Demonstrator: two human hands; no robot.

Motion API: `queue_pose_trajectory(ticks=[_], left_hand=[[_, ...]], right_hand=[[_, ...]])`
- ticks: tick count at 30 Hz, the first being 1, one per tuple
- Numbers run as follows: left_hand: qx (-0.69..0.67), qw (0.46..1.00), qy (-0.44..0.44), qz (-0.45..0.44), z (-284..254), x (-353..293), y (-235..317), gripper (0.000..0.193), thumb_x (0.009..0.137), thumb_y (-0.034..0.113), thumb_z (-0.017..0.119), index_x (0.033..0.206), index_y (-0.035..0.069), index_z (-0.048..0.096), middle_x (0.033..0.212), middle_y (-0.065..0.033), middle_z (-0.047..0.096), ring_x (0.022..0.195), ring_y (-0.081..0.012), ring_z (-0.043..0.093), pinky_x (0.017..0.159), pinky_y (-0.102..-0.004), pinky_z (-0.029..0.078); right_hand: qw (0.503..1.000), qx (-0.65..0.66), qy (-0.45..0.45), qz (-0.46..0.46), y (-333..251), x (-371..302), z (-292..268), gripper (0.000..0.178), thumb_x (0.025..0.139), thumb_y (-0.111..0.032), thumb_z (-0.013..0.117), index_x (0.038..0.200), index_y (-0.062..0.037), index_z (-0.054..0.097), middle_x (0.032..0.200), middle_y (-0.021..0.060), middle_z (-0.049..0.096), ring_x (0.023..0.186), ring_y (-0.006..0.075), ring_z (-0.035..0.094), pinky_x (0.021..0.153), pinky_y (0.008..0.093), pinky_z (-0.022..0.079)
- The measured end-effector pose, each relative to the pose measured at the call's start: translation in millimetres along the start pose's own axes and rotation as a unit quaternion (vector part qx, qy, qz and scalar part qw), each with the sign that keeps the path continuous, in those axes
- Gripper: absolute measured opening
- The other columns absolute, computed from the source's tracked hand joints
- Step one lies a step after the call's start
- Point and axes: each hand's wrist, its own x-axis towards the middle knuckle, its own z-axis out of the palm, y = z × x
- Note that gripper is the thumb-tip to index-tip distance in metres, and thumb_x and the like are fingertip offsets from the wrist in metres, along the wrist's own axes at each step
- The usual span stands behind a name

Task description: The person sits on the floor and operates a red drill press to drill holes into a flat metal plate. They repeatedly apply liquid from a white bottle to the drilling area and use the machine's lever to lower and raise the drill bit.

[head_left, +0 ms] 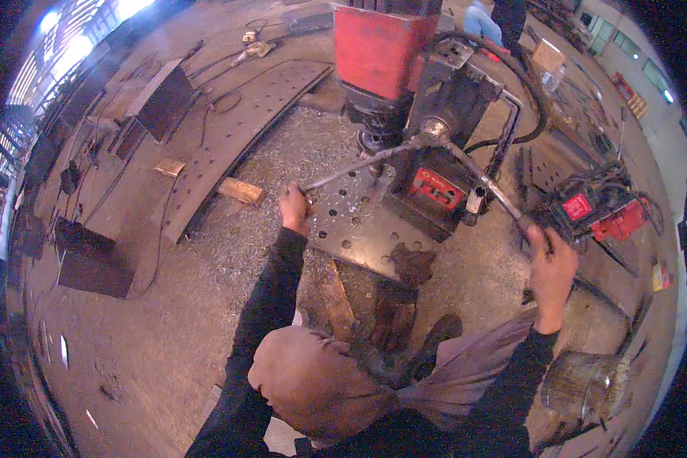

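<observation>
Magnetic drill [449, 107] at a perforated plate's [375, 253] right edge looked heavy, its stiff feed levers [487, 179] best held by their ends, where left hand [295, 208] and right hand [551, 267] wrapped their fingers.

Drilling machine [450, 99]: red motor housing [384, 52], black body, red panel [437, 189] low on side; stands on plate. Metal feed handles [362, 164] spread from round hub [435, 128], one leftward, one rightward. Steel plate [378, 248]: grey, flat, several round holes, dark patch [412, 265] near edge.
</observation>
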Motion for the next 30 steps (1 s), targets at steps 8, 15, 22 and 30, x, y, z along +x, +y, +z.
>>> queue_pose_trajectory(ticks=[8,15,22,30], left_hand=[[0.233,0.937,-0.225,-0.132,14.9,-62.9,17.0,0.035,0.091,0.033,0.051,0.099,0.002,0.063,0.077,-0.0106,0.064,0.065,-0.0196,0.062,0.052,-0.0349,0.046],[0.127,0.921,-0.291,0.226,69.8,-113.0,261.0,0.044,0.096,0.034,0.055,0.121,-0.003,0.058,0.105,-0.0123,0.067,0.097,-0.0170,0.060,0.088,-0.0323,0.047],[-0.130,0.794,-0.535,0.259,169.3,-152.2,431.8,0.041,0.097,0.043,0.054,0.106,0.003,0.061,0.094,-0.0079,0.063,0.088,-0.0137,0.053,0.084,-0.0253,0.043],[-0.037,0.791,-0.479,0.380,185.8,-169.0,420.7,0.042,0.097,0.037,0.056,0.117,0.001,0.063,0.110,-0.0054,0.067,0.102,-0.0121,0.059,0.091,-0.0260,0.045]], right_hand=[[0.988,0.021,0.101,-0.117,-55.8,50.3,-67.1,0.035,0.093,-0.034,0.059,0.096,0.0009,0.067,0.075,0.0200,0.065,0.069,0.0311,0.063,0.065,0.0388,0.048],[0.945,0.152,0.173,-0.230,-92.0,98.2,-81.0,0.036,0.091,-0.034,0.063,0.107,-0.0017,0.065,0.078,0.0157,0.067,0.070,0.0277,0.064,0.066,0.0361,0.049],[0.928,0.154,0.179,-0.289,-138.7,128.7,-80.9,0.032,0.094,-0.031,0.060,0.105,-0.0011,0.065,0.079,0.0133,0.066,0.070,0.0097,0.059,0.062,0.0281,0.046],[0.871,0.406,0.242,-0.135,-87.8,86.2,5.8,0.036,0.098,-0.032,0.052,0.120,-0.0044,0.058,0.106,0.0157,0.065,0.097,0.0260,0.061,0.085,0.0363,0.048]])
